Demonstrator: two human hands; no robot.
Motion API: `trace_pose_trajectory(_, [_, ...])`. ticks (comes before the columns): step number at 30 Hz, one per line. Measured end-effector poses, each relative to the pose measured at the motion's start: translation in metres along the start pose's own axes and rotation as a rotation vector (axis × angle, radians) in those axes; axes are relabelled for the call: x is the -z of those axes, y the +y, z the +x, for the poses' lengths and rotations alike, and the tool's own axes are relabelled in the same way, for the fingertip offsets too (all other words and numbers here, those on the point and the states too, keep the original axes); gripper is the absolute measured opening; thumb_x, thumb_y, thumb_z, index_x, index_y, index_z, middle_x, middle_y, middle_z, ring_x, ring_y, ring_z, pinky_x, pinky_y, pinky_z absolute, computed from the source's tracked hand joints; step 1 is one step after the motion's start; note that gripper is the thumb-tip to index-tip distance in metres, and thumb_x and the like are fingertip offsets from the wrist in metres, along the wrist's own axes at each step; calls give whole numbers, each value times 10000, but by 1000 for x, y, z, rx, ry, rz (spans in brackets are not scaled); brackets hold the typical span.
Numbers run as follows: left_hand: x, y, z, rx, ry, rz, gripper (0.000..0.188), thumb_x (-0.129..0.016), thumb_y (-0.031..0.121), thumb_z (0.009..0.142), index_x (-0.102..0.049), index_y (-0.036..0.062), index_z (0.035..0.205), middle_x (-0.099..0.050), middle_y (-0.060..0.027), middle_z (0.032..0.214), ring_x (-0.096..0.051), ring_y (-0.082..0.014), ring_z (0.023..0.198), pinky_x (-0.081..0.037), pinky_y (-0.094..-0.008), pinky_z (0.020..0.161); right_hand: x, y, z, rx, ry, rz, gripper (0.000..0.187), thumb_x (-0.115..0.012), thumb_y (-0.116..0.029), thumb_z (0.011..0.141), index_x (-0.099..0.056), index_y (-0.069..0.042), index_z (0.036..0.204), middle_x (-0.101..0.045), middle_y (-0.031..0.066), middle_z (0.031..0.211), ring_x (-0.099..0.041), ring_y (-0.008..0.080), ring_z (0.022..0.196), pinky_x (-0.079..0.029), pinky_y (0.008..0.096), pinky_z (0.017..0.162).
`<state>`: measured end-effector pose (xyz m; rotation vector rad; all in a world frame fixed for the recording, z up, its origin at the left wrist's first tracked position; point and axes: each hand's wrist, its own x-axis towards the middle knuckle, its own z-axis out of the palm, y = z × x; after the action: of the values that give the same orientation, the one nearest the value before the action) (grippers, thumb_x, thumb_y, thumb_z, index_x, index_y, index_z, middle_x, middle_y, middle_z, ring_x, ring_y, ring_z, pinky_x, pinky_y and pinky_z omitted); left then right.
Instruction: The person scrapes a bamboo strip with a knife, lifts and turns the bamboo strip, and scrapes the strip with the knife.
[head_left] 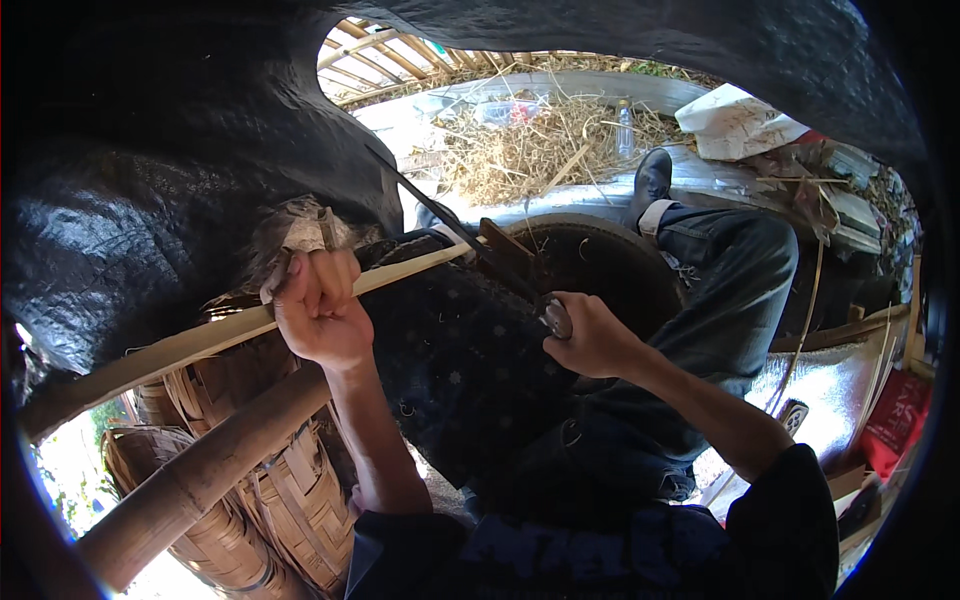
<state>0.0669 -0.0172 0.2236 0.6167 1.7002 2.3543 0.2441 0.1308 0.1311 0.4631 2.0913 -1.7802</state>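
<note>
My left hand (325, 310) is closed around a long pale bamboo strip (200, 343), palm side up. A crumpled greyish-brown scrap (308, 228) sticks up behind its fingers; I cannot tell if it is cloth or paper. The strip runs from the lower left across my lap, and its far end lies by a small brown wooden piece (505, 250). My right hand (590, 335) grips the handle of a long dark-bladed knife (425, 198). Its blade slants up to the left and crosses the strip near the strip's far end.
Black plastic sheeting (150, 220) hangs at left and overhead. A thick bamboo pole (200, 480) and woven bamboo baskets (300, 490) are at lower left. Ahead lie straw (530, 150), a plastic bottle (625, 128) and a white sack (735, 122). A red bag (893, 422) is at right.
</note>
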Motion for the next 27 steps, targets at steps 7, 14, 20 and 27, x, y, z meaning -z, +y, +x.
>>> trace_pose_trajectory(7, [4,7,7,-26,365,112,380,-412,168,827,-206,159,508,-177,31,425,-139,-60,398,-140,-238,422,-1,-11,9,103,79,-47,228,-574,-92,673,-533,28,862,-574,187,669,-586,344,674,-459,358,605])
trace_pose_trajectory(14, [6,2,14,-25,492,141,400,-424,196,825,-181,162,510,-139,42,443,-111,-63,420,-134,-237,435,-25,71,32,-181,2,-165,257,-576,-93,662,-554,15,894,-595,217,767,-588,353,769,-469,388,665])
trace_pose_trajectory(20, [11,5,9,-14,453,147,400,-444,183,816,-185,165,512,-146,40,438,-131,-60,411,-134,-235,430,-9,22,28,9,36,-172,214,-592,-112,654,-545,29,808,-586,208,695,-582,365,714,-470,387,647])
trace_pose_trajectory(27, [4,8,12,16,434,120,408,-392,194,847,-169,143,509,-132,39,450,-100,-67,424,-126,-252,436,-36,81,28,-167,16,-115,260,-615,-134,641,-549,18,841,-595,214,766,-579,365,776,-471,402,695])
